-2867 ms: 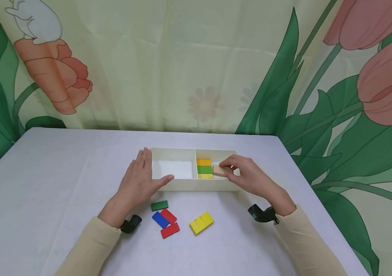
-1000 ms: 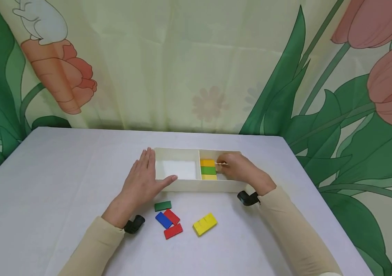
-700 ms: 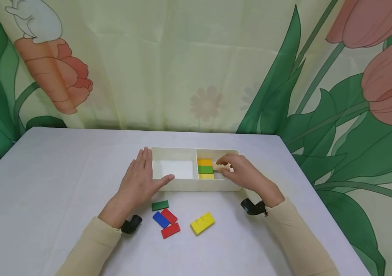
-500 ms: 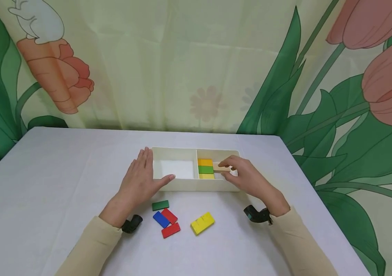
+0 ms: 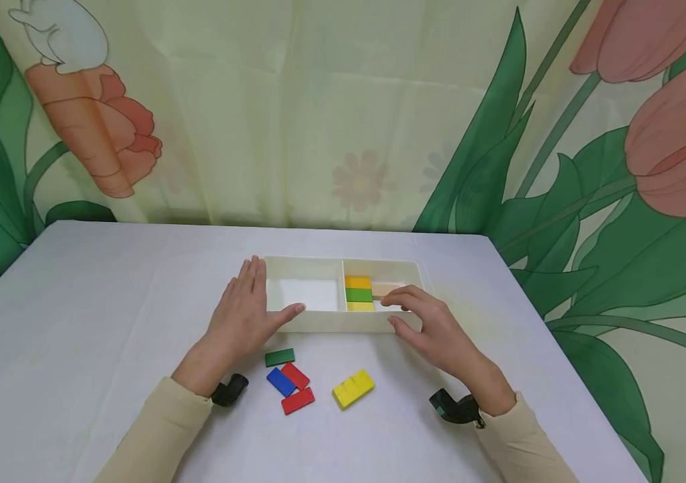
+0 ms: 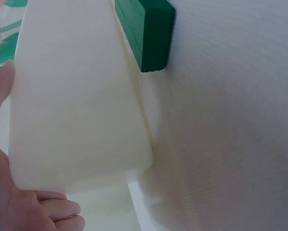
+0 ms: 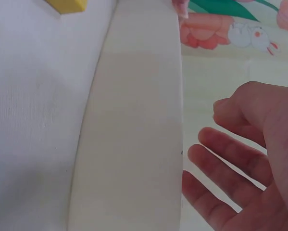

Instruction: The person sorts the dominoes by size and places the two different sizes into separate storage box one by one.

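Plain wooden block [image 5: 382, 290] located in the right compartment [image 5: 393, 269] of the white tray [image 5: 343, 323], to the right of the light green block [image 5: 358, 294]. Long axis apparently left to right; right end hidden behind the fingers of the right hand [image 5: 439, 332], full length therefore not readable. Contact with the light green block: not possible to tell.

Right hand: thumb and index finger apart, other fingers loosely bent, nothing pinched; positioned at the near wall of the right compartment. Left hand [image 5: 243, 302]: fingers straight and close together, thumb spread along the near rim, set against the left end of the white tray.

Along the divider [image 5: 343, 287], far to near: orange block [image 5: 358, 282], light green block, pale yellow block [image 5: 360, 306], the last partly hidden by the near wall.

In front of the white tray: dark green block [image 5: 279, 357], nearly left to right; blue block [image 5: 281, 382] and upper red block [image 5: 296, 376], slanting down to the right; lower red block [image 5: 298, 401] and yellow block [image 5: 353, 389], rising to the right. Dark green block cut off in the left wrist view, yellow block in the right.
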